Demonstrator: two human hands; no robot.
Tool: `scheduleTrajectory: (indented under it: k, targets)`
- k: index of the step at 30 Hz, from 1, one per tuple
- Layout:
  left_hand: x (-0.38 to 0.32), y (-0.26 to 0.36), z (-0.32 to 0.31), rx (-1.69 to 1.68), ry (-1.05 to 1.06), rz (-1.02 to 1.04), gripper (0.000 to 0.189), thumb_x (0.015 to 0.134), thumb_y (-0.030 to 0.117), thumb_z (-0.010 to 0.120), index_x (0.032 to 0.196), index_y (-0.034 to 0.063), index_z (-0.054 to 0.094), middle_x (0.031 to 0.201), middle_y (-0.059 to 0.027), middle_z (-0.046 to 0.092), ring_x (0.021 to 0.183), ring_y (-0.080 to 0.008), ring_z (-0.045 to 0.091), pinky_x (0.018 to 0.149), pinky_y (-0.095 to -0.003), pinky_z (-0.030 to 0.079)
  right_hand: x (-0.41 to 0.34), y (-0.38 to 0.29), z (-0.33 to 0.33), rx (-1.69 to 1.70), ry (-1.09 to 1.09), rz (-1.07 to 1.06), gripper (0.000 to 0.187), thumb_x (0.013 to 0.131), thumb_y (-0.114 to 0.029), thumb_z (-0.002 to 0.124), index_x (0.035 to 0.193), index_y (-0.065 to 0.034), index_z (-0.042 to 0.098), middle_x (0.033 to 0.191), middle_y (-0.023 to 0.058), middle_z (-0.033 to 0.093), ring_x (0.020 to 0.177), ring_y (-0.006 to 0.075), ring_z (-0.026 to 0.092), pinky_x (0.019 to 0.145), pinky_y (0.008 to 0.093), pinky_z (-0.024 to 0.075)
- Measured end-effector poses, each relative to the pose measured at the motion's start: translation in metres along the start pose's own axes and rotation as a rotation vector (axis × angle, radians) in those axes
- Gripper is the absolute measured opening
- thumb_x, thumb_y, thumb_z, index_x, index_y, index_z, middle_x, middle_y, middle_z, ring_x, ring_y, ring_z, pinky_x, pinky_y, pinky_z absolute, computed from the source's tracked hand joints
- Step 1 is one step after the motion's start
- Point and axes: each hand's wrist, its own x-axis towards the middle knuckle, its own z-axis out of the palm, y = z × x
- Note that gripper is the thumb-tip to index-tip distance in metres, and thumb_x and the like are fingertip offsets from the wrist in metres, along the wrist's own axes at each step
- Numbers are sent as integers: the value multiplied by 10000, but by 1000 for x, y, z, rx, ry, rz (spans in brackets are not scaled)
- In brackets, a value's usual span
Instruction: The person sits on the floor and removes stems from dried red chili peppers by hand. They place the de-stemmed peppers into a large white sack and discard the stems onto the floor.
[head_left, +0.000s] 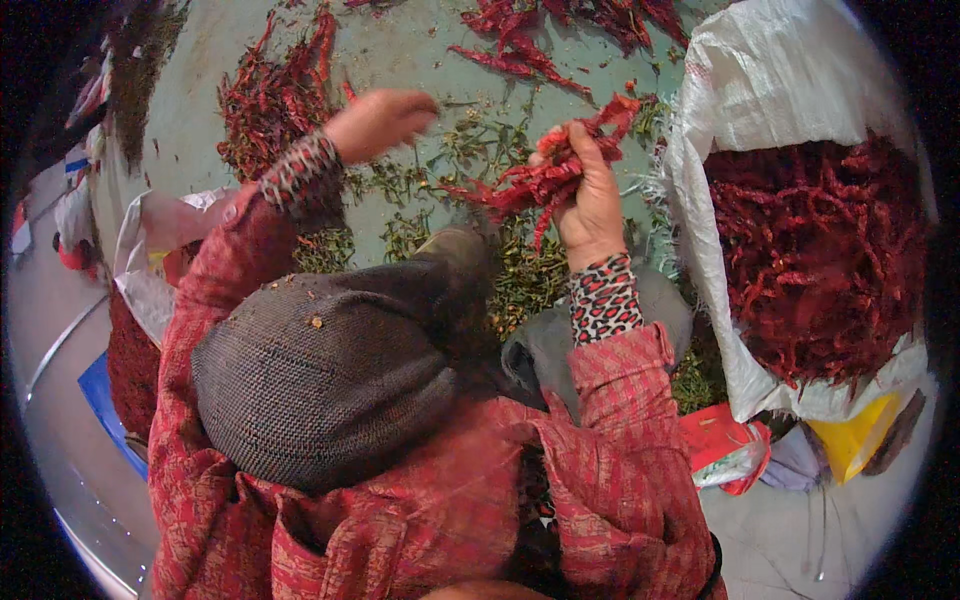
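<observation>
My right hand (589, 199) is closed around a bunch of dried red chili peppers (536, 180), their wrinkled pods sticking out on both sides. To the left, my left hand (386, 124) is in the air, blurred by motion, its fingers bent. Whether it holds anything cannot be made out. Beyond the left wrist lies a heap of red chilies with stalks (274, 112). Loose green-brown chili stems (529, 270) cover the floor below the right hand and between my legs.
A white woven sack (694, 225) full of dried red chilies (817, 262) stands open on the right. More chilies (517, 52) lie on the floor ahead. At left is another white bag (142, 289). Red packaging (716, 435) and a yellow piece (855, 439) lie below the right sack.
</observation>
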Motion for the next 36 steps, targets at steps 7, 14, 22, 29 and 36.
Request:
scheduleTrajectory:
  k: [7, 14, 22, 29, 36]
  targets:
    - [102, -99, -104, 830, 616, 183, 302, 833, 155, 474, 1126, 81, 461, 1107, -135, 482, 874, -339, 538, 702, -424, 453, 2, 18, -15, -144, -115, 77, 191, 824, -114, 534, 993, -26, 513, 853, 80, 591, 764, 178, 575, 686, 291, 468]
    - [110, -117, -96, 756, 512, -62, 249, 842, 258, 505, 1032, 98, 518, 934, -123, 586, 835, -302, 580, 679, -408, 457, 3, 17, -19, -261, 46, 53, 175, 758, -146, 657, 884, -40, 599, 765, 1, 595, 668, 104, 550, 640, 260, 436]
    - [18, 65, 40, 479, -61, 521, 203, 832, 158, 518, 1003, 50, 531, 897, -153, 575, 810, -346, 558, 678, -370, 472, -2, 16, -5, -201, 61, -68, 243, 731, -131, 691, 927, -29, 591, 881, 7, 602, 775, 107, 552, 711, 273, 435]
    - [98, 47, -5, 520, 448, 385, 252, 843, 220, 487, 1042, 69, 524, 960, -163, 566, 859, -346, 553, 727, -412, 459, -4, 6, -7, -104, 136, -89, 218, 746, -150, 657, 931, -47, 606, 888, 7, 610, 791, 107, 562, 758, 276, 435]
    - [113, -17, -20, 811, 499, 208, 278, 859, 273, 466, 1057, 82, 509, 888, -134, 570, 785, -316, 571, 673, -416, 463, -2, 6, -13, -128, -29, 23, 190, 793, -180, 589, 883, -15, 617, 823, 57, 626, 791, 152, 583, 746, 300, 463]
